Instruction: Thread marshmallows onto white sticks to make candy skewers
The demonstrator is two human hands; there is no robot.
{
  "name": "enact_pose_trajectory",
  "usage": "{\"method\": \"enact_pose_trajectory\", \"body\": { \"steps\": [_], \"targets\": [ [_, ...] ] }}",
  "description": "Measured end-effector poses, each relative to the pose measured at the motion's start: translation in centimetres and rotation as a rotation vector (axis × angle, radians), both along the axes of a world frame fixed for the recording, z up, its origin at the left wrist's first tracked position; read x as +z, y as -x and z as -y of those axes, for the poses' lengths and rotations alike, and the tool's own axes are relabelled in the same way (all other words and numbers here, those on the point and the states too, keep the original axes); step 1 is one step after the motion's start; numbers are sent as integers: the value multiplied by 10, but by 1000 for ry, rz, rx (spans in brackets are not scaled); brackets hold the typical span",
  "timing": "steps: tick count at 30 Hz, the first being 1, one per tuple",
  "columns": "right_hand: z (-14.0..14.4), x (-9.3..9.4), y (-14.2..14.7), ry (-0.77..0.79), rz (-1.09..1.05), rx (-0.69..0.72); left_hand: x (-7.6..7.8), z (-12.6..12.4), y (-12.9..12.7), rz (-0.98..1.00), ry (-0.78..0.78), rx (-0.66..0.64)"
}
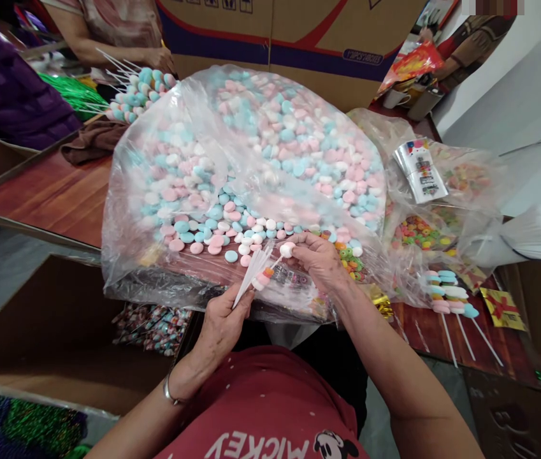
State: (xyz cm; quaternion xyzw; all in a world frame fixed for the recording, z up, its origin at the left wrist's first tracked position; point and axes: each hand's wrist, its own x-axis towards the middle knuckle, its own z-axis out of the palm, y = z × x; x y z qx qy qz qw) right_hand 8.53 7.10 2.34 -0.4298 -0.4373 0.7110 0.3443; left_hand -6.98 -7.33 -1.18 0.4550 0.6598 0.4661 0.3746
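Note:
My left hand (227, 319) is closed round a bundle of white sticks (255, 271). One stick beside the bundle carries a few candies (264, 278), pink, white and orange, close to my fingers. Between the thumb and fingers of my right hand (318, 258) is a white and pink marshmallow (287, 249), at the upper end of that stick. Just beyond my hands lie pink, white and blue marshmallows (217, 233), spilling from a big clear plastic bag (127, 210). Gummy rings (352, 262) lie beside my right wrist, partly under plastic.
Filled candy skewers (449, 293) lie at the right, near a gold packet (503, 308) and a stack of printed bags (422, 171). An open carton (60, 331) stands at lower left. Across the table, a person's hand (160, 60) is near a skewer pile (139, 94). A large carton (289, 57) blocks the back.

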Motion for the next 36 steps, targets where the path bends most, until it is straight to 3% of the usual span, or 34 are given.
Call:
{"method": "enact_pose_trajectory", "body": {
  "steps": [7,13,17,29,36],
  "targets": [
    [5,-1,-2,-68,22,27,0,-1,-1,7,25,-12],
    [9,-5,-5,-434,144,119,-1,0,-1,40,23,-7],
    [17,-10,-7,-607,227,105,1,2,-5,52,22,26],
    [38,-22,-8,-669,281,48,-17,11,-27,258,8,84],
    [45,-28,-9,-951,347,132,-21,10,-30,326,41,119]
  ]
}}
